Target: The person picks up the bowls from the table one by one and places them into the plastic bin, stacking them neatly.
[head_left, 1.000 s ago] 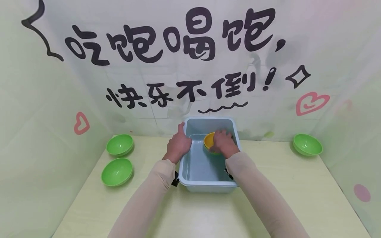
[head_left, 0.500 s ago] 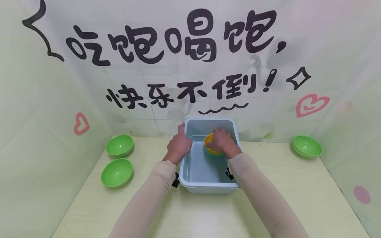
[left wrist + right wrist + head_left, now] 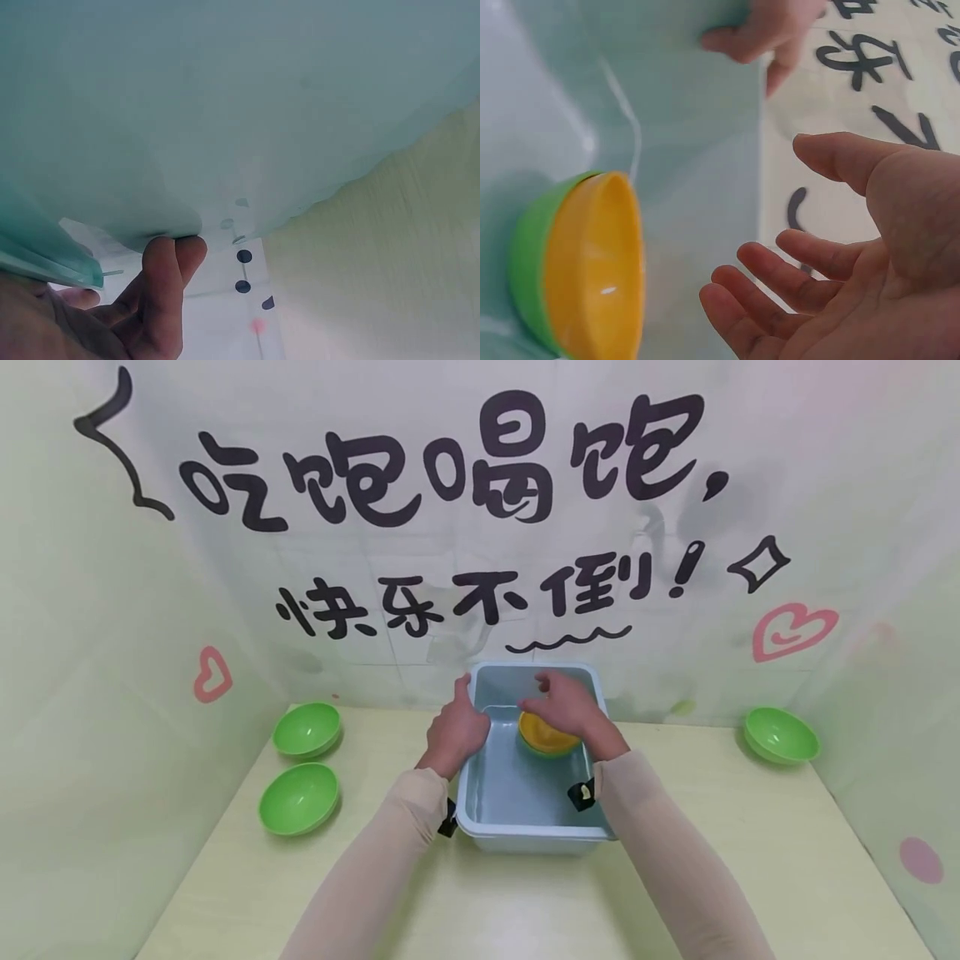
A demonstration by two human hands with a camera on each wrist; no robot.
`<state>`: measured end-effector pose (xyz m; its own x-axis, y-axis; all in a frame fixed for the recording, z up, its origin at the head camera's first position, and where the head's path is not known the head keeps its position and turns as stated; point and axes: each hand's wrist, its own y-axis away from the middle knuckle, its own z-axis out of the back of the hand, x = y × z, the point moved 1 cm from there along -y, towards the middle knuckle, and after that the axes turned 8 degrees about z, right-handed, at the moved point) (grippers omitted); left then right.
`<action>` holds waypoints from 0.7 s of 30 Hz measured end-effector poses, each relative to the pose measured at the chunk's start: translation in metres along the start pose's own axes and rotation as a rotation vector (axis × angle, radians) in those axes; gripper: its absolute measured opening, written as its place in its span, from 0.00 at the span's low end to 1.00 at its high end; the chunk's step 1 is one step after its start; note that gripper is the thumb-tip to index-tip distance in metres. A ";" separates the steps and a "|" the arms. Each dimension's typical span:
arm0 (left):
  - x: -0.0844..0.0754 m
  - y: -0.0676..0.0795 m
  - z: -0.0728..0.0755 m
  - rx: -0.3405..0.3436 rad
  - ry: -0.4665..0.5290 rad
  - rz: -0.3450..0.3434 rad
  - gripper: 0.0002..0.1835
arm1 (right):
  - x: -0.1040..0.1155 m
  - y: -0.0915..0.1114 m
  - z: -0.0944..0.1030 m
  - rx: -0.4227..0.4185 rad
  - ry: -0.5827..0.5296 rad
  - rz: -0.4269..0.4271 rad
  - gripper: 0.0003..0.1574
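Observation:
A light blue plastic basin (image 3: 525, 832) stands on the table, in the middle of the head view. My left hand (image 3: 457, 733) grips its left rim, thumb inside; in the left wrist view the fingers (image 3: 161, 285) touch the outer wall. Inside the basin, towards the back right, an orange bowl (image 3: 550, 737) is nested in a green bowl (image 3: 526, 274). Over them is my right hand (image 3: 572, 703), fingers relaxed and holding nothing. The right wrist view shows a gap between that hand and the orange bowl. Part of the bowls' rim is hidden under it in the head view.
Two green bowls (image 3: 306, 730) stand apart at the table's left, one behind the other. Another green bowl (image 3: 782, 736) is at the back right. A printed cloth (image 3: 420, 552) hangs behind the table and along both sides.
My right hand has let go of the orange bowl and risen from it, leaving it nested in the green bowl. The left hand stays on the basin's rim. The head view has shifted slightly.

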<state>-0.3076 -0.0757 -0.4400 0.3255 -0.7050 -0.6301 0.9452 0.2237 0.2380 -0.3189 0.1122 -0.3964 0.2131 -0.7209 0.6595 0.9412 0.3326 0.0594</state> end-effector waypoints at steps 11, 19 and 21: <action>-0.002 -0.001 0.001 -0.011 -0.017 -0.013 0.43 | 0.019 0.009 0.033 -0.098 -0.112 0.064 0.42; -0.001 -0.003 -0.001 -0.010 -0.033 0.002 0.42 | 0.014 0.019 0.055 -0.152 -0.125 0.026 0.43; -0.001 -0.003 -0.001 -0.014 -0.035 -0.004 0.42 | 0.011 0.022 0.061 -0.161 -0.132 0.008 0.44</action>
<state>-0.3110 -0.0745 -0.4410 0.3208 -0.7288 -0.6049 0.9468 0.2299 0.2252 -0.3117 0.1481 -0.3421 0.1946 -0.6289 0.7528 0.9716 0.2287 -0.0601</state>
